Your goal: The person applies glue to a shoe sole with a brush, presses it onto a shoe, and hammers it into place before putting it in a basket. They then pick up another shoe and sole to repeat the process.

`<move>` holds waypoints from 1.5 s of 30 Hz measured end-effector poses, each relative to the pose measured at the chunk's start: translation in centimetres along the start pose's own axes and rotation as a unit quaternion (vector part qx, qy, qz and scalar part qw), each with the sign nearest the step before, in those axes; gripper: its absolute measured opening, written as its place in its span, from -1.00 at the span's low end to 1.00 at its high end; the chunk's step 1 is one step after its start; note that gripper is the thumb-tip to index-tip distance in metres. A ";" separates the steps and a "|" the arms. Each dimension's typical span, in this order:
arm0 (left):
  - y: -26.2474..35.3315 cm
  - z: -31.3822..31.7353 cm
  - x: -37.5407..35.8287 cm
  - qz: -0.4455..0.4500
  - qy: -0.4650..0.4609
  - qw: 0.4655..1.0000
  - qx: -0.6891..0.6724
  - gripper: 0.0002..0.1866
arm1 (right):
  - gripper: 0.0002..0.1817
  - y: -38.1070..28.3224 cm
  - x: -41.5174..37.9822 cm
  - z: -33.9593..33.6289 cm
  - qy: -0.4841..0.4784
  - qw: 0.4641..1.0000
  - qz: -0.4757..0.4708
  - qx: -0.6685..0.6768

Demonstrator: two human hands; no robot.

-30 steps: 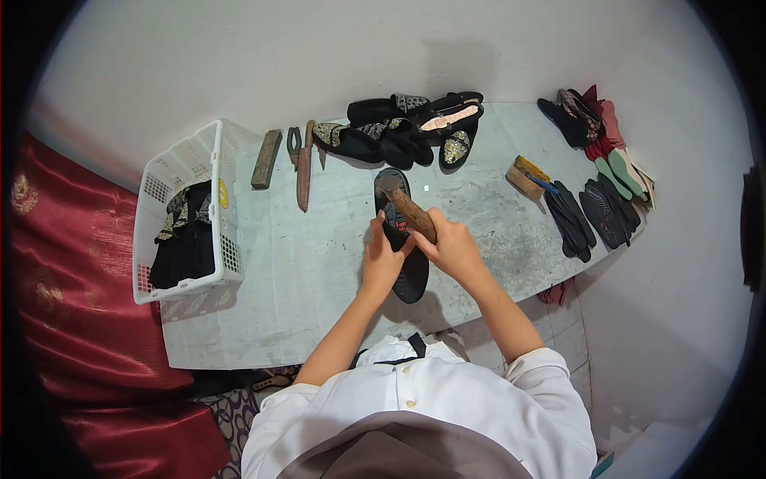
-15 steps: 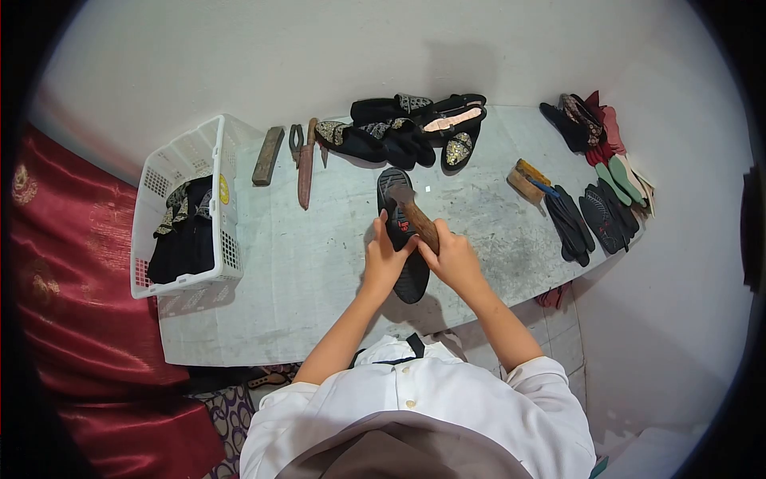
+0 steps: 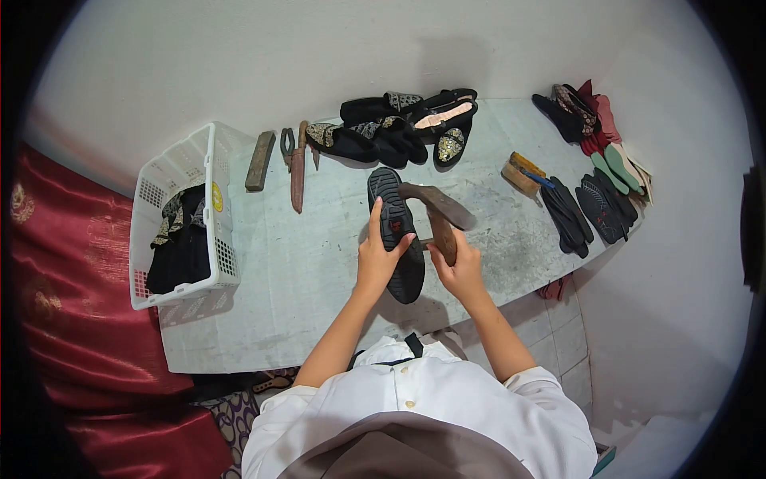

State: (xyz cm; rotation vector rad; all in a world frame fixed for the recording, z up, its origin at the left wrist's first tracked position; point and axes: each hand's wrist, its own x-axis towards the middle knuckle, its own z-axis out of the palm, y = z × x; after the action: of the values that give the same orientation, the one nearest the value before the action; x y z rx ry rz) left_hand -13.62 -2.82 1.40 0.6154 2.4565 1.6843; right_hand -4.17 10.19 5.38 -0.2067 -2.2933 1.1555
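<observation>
My left hand [image 3: 378,257] grips a black shoe [image 3: 408,275] around its middle, with the ridged sole facing up and a small red mark on it. In my right hand [image 3: 463,267] is the wooden handle of a hammer [image 3: 444,209], held just right of the shoe. The dark hammer head reaches across toward the upper part of the sole, its left end close by the sole's edge. Several black shoes with glittery uppers [image 3: 451,146] lie beyond, at the back of the table.
A white plastic basket [image 3: 214,239] with black shoe pieces stands at the left. Near it lie a whetstone-like block [image 3: 260,162], scissors [image 3: 288,144] and a sheathed knife [image 3: 298,180]. At the right are a glue container with a brush [image 3: 523,176], black soles [image 3: 568,219] and coloured insoles [image 3: 618,166].
The hammer has lifted off the sole and swung to the right, its head now turned sideways. My right hand has shifted slightly down and right; my left hand still grips the shoe.
</observation>
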 end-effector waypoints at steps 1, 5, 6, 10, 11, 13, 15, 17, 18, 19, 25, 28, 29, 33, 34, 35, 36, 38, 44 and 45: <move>-0.1 0.1 0.0 0.006 0.004 1.000 -0.004 -0.08 | -0.69 0.2 -0.2 0.4 0.015 1.000 0.002 0.010; 0.4 -0.1 0.0 -0.008 -0.005 1.000 -0.012 -0.07 | -0.75 3.2 -0.6 1.1 -0.031 0.999 0.022 -0.006; 0.4 -0.1 0.1 -0.008 -0.004 1.000 -0.015 -0.07 | -0.74 2.9 -0.4 0.8 -0.014 1.000 0.009 0.001; 0.1 0.0 0.0 -0.011 -0.003 1.000 -0.026 -0.08 | -0.73 2.1 -1.1 0.9 0.052 0.997 -0.010 0.052; 0.0 0.0 0.0 -0.010 -0.003 1.000 -0.028 -0.09 | -0.73 2.3 -1.5 1.3 0.069 0.995 -0.009 0.069; 0.3 -0.2 -0.1 -0.017 -0.006 1.000 -0.018 -0.09 | -0.74 3.0 -1.9 1.0 0.012 0.999 0.032 0.036; 0.2 0.0 0.1 -0.005 0.000 1.000 -0.005 -0.09 | -0.75 3.0 -1.5 0.0 -0.015 0.999 0.029 0.008; -0.6 0.4 0.1 0.015 0.018 1.000 0.010 -0.10 | -0.76 2.5 -1.5 -0.4 0.010 0.999 0.027 0.017; -0.6 0.4 0.1 0.013 0.017 1.000 0.009 -0.10 | -0.76 2.7 -1.7 -0.1 0.033 0.999 0.019 0.035; -0.5 0.4 0.1 0.011 0.017 1.000 0.008 -0.10 | -0.76 3.0 -2.1 0.3 0.055 0.997 0.012 0.053; 0.7 0.1 0.0 -0.009 0.005 1.000 -0.001 -0.11 | -0.75 4.0 -2.4 -0.1 -0.008 0.996 0.062 0.063; 0.7 0.2 -0.1 -0.018 -0.001 1.000 -0.017 -0.11 | -0.75 6.2 -3.8 1.3 0.035 0.985 0.082 0.151; 0.6 0.2 -0.1 -0.018 -0.002 1.000 -0.022 -0.11 | -0.74 7.4 -4.2 2.1 0.027 0.983 0.100 0.149; 1.0 0.0 0.0 -0.023 -0.003 1.000 -0.014 -0.11 | -0.61 6.2 -3.5 1.2 -0.036 0.979 0.153 0.127; 0.9 0.1 0.0 -0.022 -0.002 1.000 -0.010 -0.10 | -0.59 5.9 -3.1 0.6 -0.042 0.983 0.143 0.109; 0.9 0.1 0.0 -0.023 -0.002 1.000 -0.006 -0.10 | -0.56 5.8 -3.1 0.4 -0.050 0.986 0.134 0.091; 0.9 0.1 -0.1 -0.020 0.000 1.000 -0.007 -0.10 | -0.58 6.2 -3.6 1.0 -0.011 0.981 0.145 0.131; 0.9 0.2 0.0 -0.012 0.005 1.000 -0.011 -0.10 | -0.61 7.1 -4.7 2.8 0.065 0.962 0.165 0.207; 1.1 0.2 -0.1 -0.019 0.004 1.000 -0.006 -0.12 | -0.65 6.5 -3.1 0.3 0.005 0.988 0.114 0.101; 1.1 0.2 -0.1 -0.016 0.006 1.000 -0.004 -0.12 | -0.63 6.5 -3.1 0.1 0.012 0.989 0.109 0.104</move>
State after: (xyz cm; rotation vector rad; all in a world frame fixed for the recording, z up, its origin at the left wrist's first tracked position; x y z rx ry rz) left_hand -13.13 -2.34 2.27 0.5629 2.4528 1.6909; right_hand -2.34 12.98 -1.03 -0.3961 -2.1508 1.4832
